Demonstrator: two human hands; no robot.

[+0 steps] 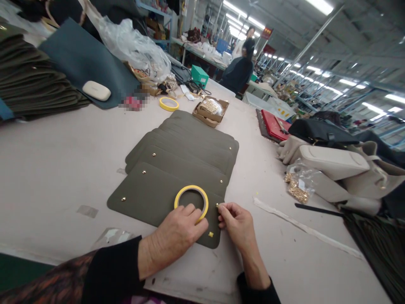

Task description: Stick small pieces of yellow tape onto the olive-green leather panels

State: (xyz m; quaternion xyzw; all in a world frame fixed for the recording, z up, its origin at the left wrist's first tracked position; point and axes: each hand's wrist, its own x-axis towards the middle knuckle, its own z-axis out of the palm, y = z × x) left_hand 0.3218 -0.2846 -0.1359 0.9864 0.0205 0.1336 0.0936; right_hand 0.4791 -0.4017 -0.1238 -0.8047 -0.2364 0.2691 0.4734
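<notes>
My left hand [177, 230] is closed around the near side of a roll of yellow tape [191, 187], which stands tilted over the top panel. That dark olive panel [164, 198] lies foremost in an overlapping stack of similar panels [193, 135] with small gold studs. One stud near the front right corner is covered by a small square of yellow tape [211, 234]. At the panel's right edge, beside another gold stud [217, 205], my right hand [237, 221] is closed in a pinch. Its fingertips hide whatever may be between them.
Behind the stack are a second yellow tape roll [168, 104] and a cardboard box of gold studs [210, 107]. A dark stack [34, 80] and a white case [96, 90] lie left. Beige bags [335, 160], a bag of gold hardware [299, 185] and a white strip [303, 226] lie right.
</notes>
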